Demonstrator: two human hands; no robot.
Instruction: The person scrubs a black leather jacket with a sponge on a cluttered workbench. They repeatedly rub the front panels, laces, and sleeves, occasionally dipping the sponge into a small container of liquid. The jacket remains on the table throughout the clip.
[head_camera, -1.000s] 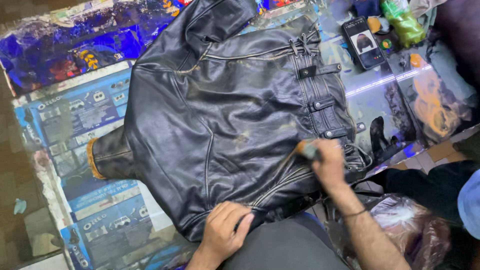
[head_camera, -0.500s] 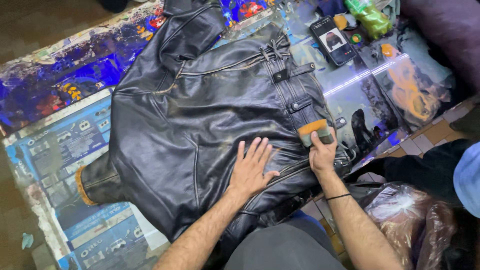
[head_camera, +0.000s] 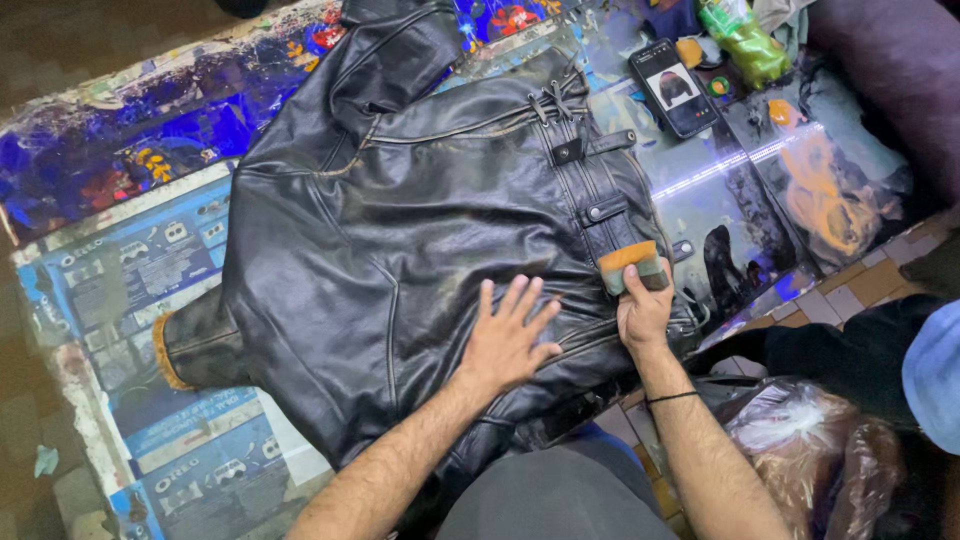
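Here a black leather jacket (head_camera: 430, 220) lies spread flat, back side up, over a low table (head_camera: 130, 260) whose top is covered with glossy printed sheets in blue and white, scuffed and smeared with paint. The leather is smooth and creased, with a dull sheen and pale, dusty smears across the middle panel. Raised seams curve down it, and a strip of buckled tabs and studs runs along its right side. One sleeve cuff (head_camera: 165, 350) at the left shows a tan, fuzzy lining.

The left hand (head_camera: 508, 335) rests flat on the lower part of the jacket, palm down, fingers spread wide and straight, pressing the leather and holding nothing. The right hand (head_camera: 642, 312) is closed around a small block-shaped sponge (head_camera: 630, 265), orange on top and grey-green beneath, fingers wrapped round its lower part. The sponge sits against the jacket just beside the strip of tabs, close to the hem.

On the far right of the table lie a dark smartphone (head_camera: 675, 88) with its screen lit, a crumpled green plastic bag (head_camera: 745, 40) and a few small orange and green bits too small to tell apart. A clear crinkled plastic bag (head_camera: 815, 445) sits at lower right. The jacket's collar and upper sleeve run out of the top edge, and the jacket's hem is hidden behind the forearms and a grey-clad knee.
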